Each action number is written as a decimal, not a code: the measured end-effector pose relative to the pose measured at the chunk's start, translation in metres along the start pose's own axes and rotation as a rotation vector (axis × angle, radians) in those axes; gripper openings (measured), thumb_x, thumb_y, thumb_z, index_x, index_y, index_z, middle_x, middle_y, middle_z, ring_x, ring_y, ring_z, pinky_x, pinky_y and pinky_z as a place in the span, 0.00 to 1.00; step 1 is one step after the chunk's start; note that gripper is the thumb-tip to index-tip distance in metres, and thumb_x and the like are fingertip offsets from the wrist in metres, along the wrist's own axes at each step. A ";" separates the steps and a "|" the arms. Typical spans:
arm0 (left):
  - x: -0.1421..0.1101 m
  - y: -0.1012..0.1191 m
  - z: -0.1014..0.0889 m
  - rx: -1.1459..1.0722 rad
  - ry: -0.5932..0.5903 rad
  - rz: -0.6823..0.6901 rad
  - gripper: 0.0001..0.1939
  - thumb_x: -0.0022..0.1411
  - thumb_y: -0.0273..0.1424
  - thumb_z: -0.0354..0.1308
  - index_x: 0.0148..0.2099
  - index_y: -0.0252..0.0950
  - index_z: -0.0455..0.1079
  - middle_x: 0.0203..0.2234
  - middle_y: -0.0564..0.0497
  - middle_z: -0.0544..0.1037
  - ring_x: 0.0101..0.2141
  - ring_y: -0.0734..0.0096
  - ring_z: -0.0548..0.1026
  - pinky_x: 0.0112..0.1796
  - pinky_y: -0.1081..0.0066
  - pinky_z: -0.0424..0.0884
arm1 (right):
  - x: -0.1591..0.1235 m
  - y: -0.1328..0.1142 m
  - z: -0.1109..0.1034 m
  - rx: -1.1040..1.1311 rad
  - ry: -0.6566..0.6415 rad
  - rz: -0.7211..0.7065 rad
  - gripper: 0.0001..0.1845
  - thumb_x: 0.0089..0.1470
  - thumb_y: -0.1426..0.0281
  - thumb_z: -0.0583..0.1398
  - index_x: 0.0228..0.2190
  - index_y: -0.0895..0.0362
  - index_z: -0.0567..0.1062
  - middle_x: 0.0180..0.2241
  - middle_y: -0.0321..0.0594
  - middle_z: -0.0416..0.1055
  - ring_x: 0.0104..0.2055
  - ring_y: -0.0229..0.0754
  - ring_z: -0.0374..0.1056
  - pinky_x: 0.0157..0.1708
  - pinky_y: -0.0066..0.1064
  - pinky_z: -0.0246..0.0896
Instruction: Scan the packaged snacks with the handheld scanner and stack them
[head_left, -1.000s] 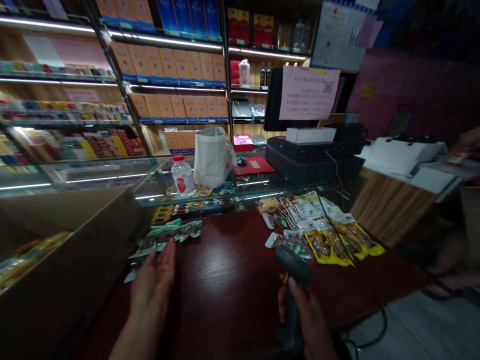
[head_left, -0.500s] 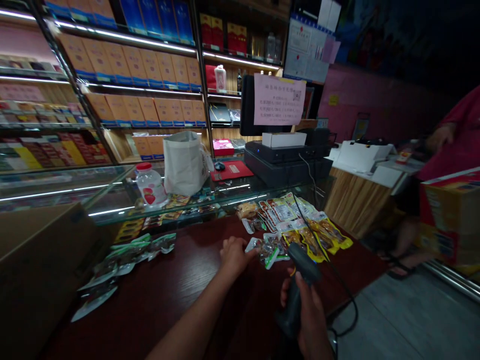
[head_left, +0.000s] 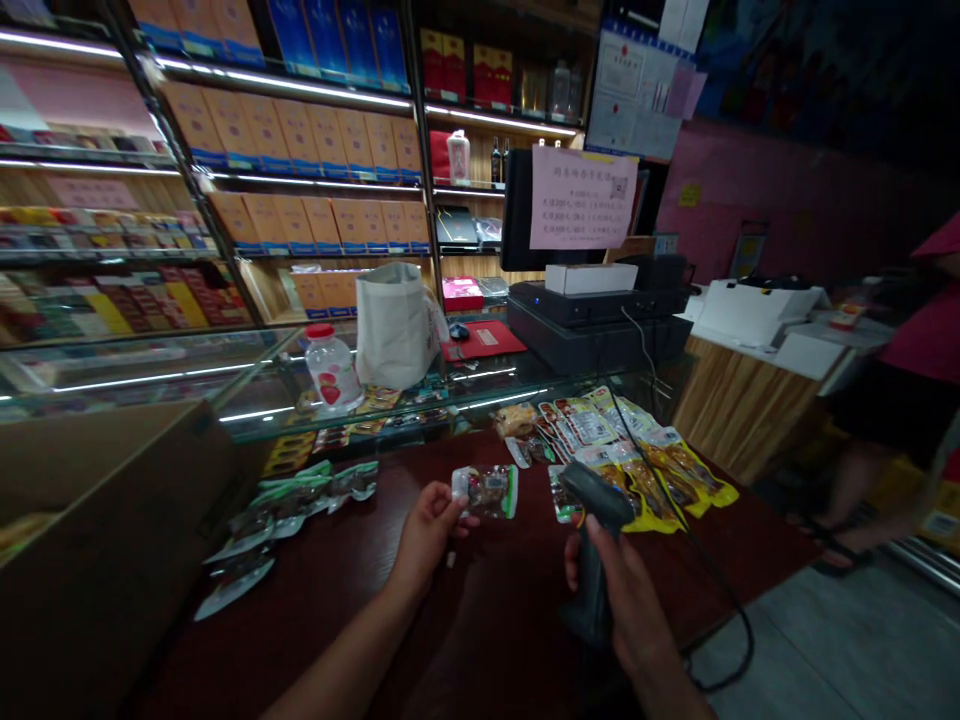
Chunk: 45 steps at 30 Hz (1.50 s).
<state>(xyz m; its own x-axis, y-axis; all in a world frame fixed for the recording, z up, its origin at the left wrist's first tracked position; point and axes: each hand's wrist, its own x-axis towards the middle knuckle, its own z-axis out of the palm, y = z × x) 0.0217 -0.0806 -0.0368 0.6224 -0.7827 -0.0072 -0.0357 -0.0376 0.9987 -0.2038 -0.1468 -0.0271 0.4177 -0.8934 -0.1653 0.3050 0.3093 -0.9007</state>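
My left hand (head_left: pixel 426 535) pinches a small clear snack packet (head_left: pixel 487 492) with a green edge, holding it just above the dark wooden counter (head_left: pixel 480 630). My right hand (head_left: pixel 622 590) is wrapped around the grip of a black corded handheld barcode scanner (head_left: pixel 594 530). The scanner's head points up and left, toward the packet, with a gap between them. Just past the scanner lies a heap of yellow snack packets (head_left: pixel 660 480). Green-edged packets (head_left: pixel 292 490) lie on the counter to the left of my left hand.
A glass display case (head_left: pixel 375 400) runs behind the counter, with a water bottle (head_left: pixel 328 368) and a white cloth bag (head_left: pixel 394 325) on top. A cash register and monitor (head_left: pixel 570 210) stand to the right. A cardboard box (head_left: pixel 97 480) fills the lower left. A person (head_left: pixel 907 370) stands at the right.
My left hand has closed on a packet, lifted it from the pile and moved it left. The scanner stays in my right hand. The person at right has moved rightward, and the carton has left view.
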 end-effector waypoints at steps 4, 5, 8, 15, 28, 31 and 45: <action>0.000 0.006 -0.029 -0.289 0.158 -0.024 0.28 0.42 0.40 0.69 0.36 0.35 0.55 0.25 0.56 0.74 0.29 0.71 0.78 0.32 0.75 0.72 | 0.019 -0.019 0.033 -0.228 -0.259 -0.060 0.36 0.50 0.43 0.60 0.46 0.60 0.65 0.27 0.35 0.69 0.24 0.35 0.65 0.23 0.26 0.64; 0.002 0.006 -0.034 -0.323 0.190 -0.013 0.29 0.41 0.40 0.70 0.36 0.35 0.55 0.26 0.55 0.75 0.30 0.70 0.79 0.34 0.74 0.73 | 0.025 -0.020 0.041 -0.270 -0.314 -0.065 0.35 0.51 0.43 0.59 0.46 0.60 0.65 0.27 0.35 0.69 0.24 0.35 0.65 0.23 0.26 0.63; 0.009 0.003 -0.044 -0.380 0.256 0.022 0.29 0.41 0.39 0.71 0.41 0.33 0.60 0.30 0.51 0.78 0.33 0.70 0.79 0.37 0.74 0.74 | 0.039 -0.016 0.060 -0.358 -0.412 -0.069 0.32 0.53 0.46 0.59 0.45 0.61 0.66 0.26 0.34 0.68 0.22 0.34 0.64 0.21 0.25 0.61; 0.019 -0.008 -0.048 -0.451 0.362 0.039 0.28 0.40 0.39 0.72 0.39 0.29 0.66 0.32 0.47 0.79 0.35 0.67 0.80 0.37 0.74 0.75 | 0.067 0.005 0.079 -0.632 -0.527 -0.193 0.25 0.56 0.49 0.57 0.40 0.59 0.68 0.25 0.36 0.69 0.21 0.37 0.65 0.21 0.28 0.60; 0.015 -0.008 -0.043 -0.405 0.379 0.016 0.24 0.43 0.41 0.72 0.36 0.30 0.68 0.33 0.48 0.79 0.36 0.64 0.80 0.38 0.71 0.76 | 0.073 0.029 0.060 -0.820 -0.470 -0.337 0.27 0.56 0.46 0.55 0.38 0.58 0.73 0.25 0.42 0.71 0.25 0.43 0.67 0.27 0.32 0.61; 0.015 -0.007 -0.042 -0.408 0.386 0.003 0.25 0.41 0.41 0.72 0.36 0.31 0.68 0.34 0.47 0.80 0.36 0.64 0.80 0.39 0.70 0.77 | 0.073 0.027 0.062 -0.776 -0.447 -0.359 0.25 0.55 0.47 0.57 0.34 0.57 0.74 0.23 0.41 0.70 0.23 0.42 0.65 0.27 0.33 0.60; 0.014 -0.008 -0.042 -0.377 0.372 0.008 0.20 0.47 0.38 0.69 0.36 0.30 0.67 0.36 0.47 0.80 0.39 0.68 0.79 0.39 0.76 0.74 | 0.063 0.012 0.064 -0.731 -0.502 -0.382 0.24 0.58 0.48 0.55 0.30 0.57 0.71 0.22 0.38 0.68 0.23 0.39 0.65 0.27 0.31 0.60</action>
<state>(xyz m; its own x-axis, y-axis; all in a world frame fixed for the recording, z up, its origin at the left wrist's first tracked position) 0.0636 -0.0649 -0.0423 0.8611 -0.5060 -0.0491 0.1992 0.2471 0.9483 -0.1188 -0.1782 -0.0221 0.7699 -0.5957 0.2291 -0.0408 -0.4042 -0.9138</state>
